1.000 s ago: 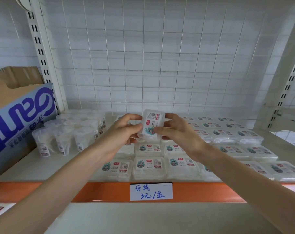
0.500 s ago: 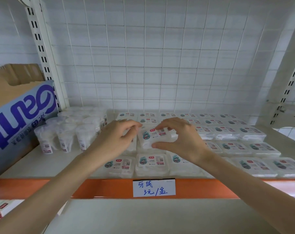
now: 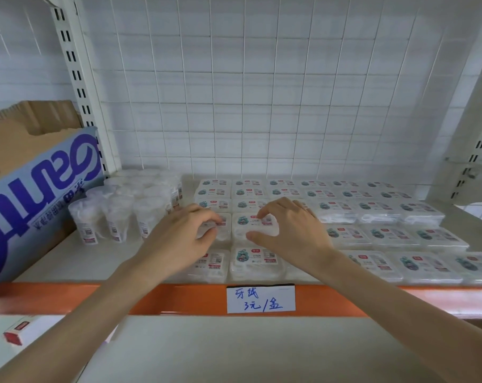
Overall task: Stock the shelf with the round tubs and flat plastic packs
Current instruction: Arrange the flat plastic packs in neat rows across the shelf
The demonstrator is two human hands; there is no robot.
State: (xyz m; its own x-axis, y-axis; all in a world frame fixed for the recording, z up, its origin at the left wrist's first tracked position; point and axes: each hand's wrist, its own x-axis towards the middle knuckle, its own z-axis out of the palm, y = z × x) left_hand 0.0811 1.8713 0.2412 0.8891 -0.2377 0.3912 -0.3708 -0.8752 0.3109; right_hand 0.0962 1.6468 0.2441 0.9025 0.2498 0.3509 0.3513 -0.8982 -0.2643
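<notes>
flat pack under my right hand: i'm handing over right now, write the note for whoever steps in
Right hand: thumb and fingers curled round the flat pack, which lies label up in the second row from the front.
Left hand: fingers curled at the neighbouring pack; grip or mere touch cannot be told.
Stock: round tubs stand clustered at the left of the shelf, beside the cardboard box; rows of packs fill the rest.
Done: the pack sits in its row.
Left: let go and square it up; no loose stock in view.
</notes>
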